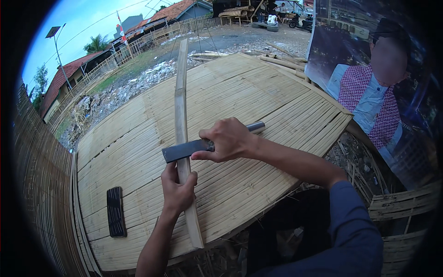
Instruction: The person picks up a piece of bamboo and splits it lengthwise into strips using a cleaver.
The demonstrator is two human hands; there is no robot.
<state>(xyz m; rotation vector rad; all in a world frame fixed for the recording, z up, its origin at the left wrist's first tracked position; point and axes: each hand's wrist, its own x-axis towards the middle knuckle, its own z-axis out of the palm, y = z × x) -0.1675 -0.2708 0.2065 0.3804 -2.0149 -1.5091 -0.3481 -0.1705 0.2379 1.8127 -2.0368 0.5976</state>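
A long pale bamboo strip point(181, 111) runs away from me across the slatted bamboo platform point(115, 152). My left hand point(179, 193) is wrapped round its nearer part, thumb on the right side. My right hand point(229, 140) is closed round a knife point(177, 152) with a broad, dark, square-ended blade. The knife's shiny tubular metal handle sticks out to the right beyond my fist. Its blade lies across the bamboo strip, just beyond my left fingers. I cannot tell whether the edge has cut in.
A dark phone point(116, 211) lies on the platform left of my left forearm. A woven bamboo wall point(44, 184) stands at the left. On the right hangs a large banner point(341, 51) with a printed person. Bamboo poles point(288, 69) lie behind the platform, near rubble.
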